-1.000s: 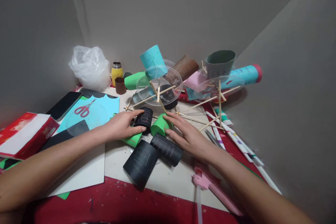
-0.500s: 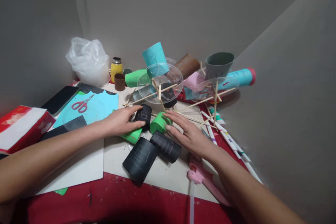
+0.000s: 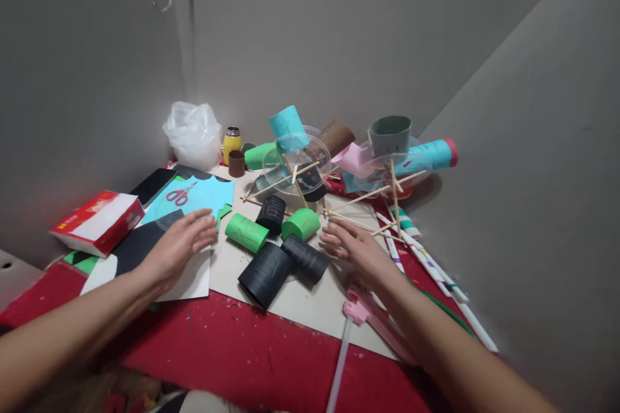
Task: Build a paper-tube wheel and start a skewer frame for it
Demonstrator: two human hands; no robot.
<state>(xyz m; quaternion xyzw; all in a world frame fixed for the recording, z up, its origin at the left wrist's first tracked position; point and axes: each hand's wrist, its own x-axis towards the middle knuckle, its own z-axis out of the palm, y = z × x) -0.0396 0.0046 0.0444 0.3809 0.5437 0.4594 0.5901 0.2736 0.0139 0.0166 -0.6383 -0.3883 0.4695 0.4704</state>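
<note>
My left hand (image 3: 179, 248) hovers over the white sheet (image 3: 196, 277), fingers extended and holding nothing. My right hand (image 3: 356, 248) is also open, just right of a cluster of paper tubes. In that cluster lie a green tube (image 3: 246, 232) with reddish lines, a second green tube (image 3: 301, 224), a small black tube (image 3: 270, 214), another black tube (image 3: 306, 259) and a larger black tube (image 3: 264, 275). Pale window-like lines mark the black ones. What lies beneath the cluster is mostly hidden. Below my right hand rests a pink hot glue gun (image 3: 375, 322) with a clear glue stick (image 3: 340, 361).
Behind the cluster stands a wooden-stick frame (image 3: 346, 200) with clear discs (image 3: 271, 171) and coloured tubes. Red scissors (image 3: 177, 197) lie on blue paper (image 3: 213, 190). A red-and-white box (image 3: 97, 222), plastic bag (image 3: 192, 135), yellow bottle (image 3: 232, 147) and striped sticks (image 3: 433, 271) surround the area.
My left hand has let go of the small black tube and moved left. My right hand has come off the green tube, slightly rightward. The camera view has shifted, showing more on the left.
</note>
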